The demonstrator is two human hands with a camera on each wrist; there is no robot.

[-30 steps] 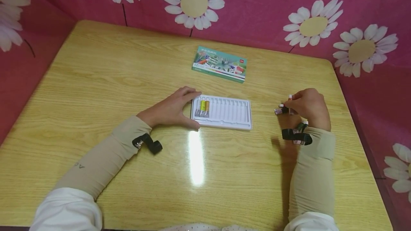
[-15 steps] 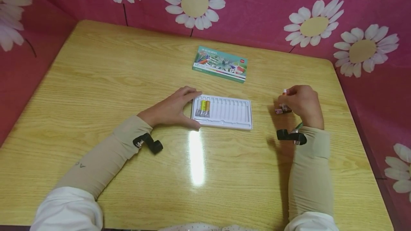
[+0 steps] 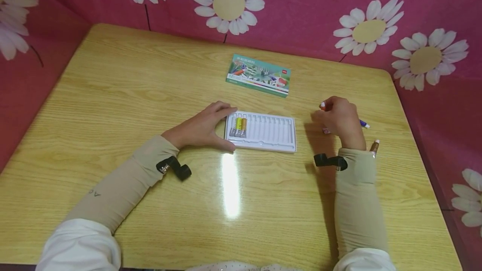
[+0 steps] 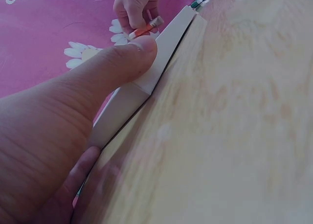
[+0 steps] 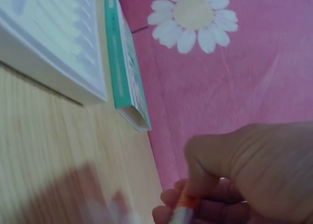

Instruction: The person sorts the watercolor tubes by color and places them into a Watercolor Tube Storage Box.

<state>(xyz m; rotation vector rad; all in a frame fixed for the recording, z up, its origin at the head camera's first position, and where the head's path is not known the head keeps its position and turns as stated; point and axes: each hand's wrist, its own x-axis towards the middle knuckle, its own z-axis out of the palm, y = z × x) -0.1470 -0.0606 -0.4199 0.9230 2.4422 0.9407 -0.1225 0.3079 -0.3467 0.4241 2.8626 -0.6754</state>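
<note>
The left hand (image 3: pixel 199 128) grips the white tray (image 3: pixel 269 132) by one end, likely so it can't slide. Three tubes (image 3: pixel 239 126) lie in its left slots (one bright yellow). Right of the tray, the right hand (image 3: pixel 340 119) pinches an orange tube (image 4: pixel 143 30). Behind the tray sits a green box (image 3: pixel 259 75).

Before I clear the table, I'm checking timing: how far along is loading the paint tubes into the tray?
Done: three paint tubes sit at the white tray's left end. In hand: the right hand pinches an orange tube, apart from the tray. Remaining: the other slots look unfilled, and at least a blue tube and a brown tube lie on the table.
</note>
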